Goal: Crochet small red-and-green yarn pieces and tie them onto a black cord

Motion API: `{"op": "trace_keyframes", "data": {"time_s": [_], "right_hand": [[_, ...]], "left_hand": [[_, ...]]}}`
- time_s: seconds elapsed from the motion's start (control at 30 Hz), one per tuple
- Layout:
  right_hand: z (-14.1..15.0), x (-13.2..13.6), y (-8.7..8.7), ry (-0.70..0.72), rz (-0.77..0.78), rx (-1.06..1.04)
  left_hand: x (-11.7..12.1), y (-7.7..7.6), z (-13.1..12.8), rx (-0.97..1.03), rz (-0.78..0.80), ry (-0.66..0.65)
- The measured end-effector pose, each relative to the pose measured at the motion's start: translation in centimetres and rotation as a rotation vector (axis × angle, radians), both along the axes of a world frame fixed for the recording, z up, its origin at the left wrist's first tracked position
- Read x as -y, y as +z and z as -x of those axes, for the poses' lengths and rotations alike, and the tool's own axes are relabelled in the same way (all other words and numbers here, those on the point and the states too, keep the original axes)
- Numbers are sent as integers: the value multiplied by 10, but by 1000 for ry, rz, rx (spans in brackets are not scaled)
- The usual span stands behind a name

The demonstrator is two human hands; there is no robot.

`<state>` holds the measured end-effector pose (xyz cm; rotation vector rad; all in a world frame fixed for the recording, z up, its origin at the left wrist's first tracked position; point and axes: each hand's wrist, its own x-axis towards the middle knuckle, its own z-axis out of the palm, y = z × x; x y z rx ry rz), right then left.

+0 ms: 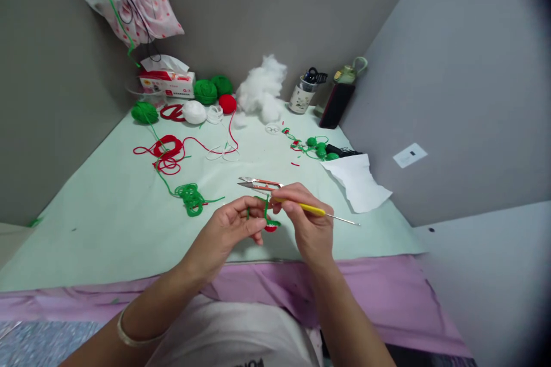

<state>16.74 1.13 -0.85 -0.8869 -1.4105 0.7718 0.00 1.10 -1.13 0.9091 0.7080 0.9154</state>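
- Your left hand (239, 221) pinches one small red-and-green crocheted piece (271, 226) over the tabletop (107, 235)
- Your right hand (313, 229) grips one yellow-handled metal crochet hook (316, 210)
- Beyond: one orange-handled metal thread-snipper (260, 187), three green yarn balls (205, 92)

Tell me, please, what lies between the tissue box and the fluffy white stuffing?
In the head view, two green yarn balls and a red yarn ball lie between them, with white yarn a little in front.

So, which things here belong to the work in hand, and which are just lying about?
Likely belonging:
red-and-green piece in the left hand
yellow-handled hook in the right hand
snips
green yarn

Likely just about:
tissue box
white paper
cup
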Motion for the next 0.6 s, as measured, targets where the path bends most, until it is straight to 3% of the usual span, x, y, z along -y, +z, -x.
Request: {"op": "trace_keyframes", "data": {"time_s": [0.1,0.33,0.4,0.5,0.6], "right_hand": [[-3,-2,3,16,4,43],[1,-9,-8,-230,53,206],[-3,-12,-8,-188,165,60],[-15,-19,-4,-53,412,-414],[-22,-18,1,-16,511,-693]], "left_hand": [[2,-3,0,-35,-23,-34],[0,-3,1,-44,81,-88],[0,-4,1,29,168,-96],[1,-6,0,163,290,-89],[1,-7,-3,233,355,-13]]}}
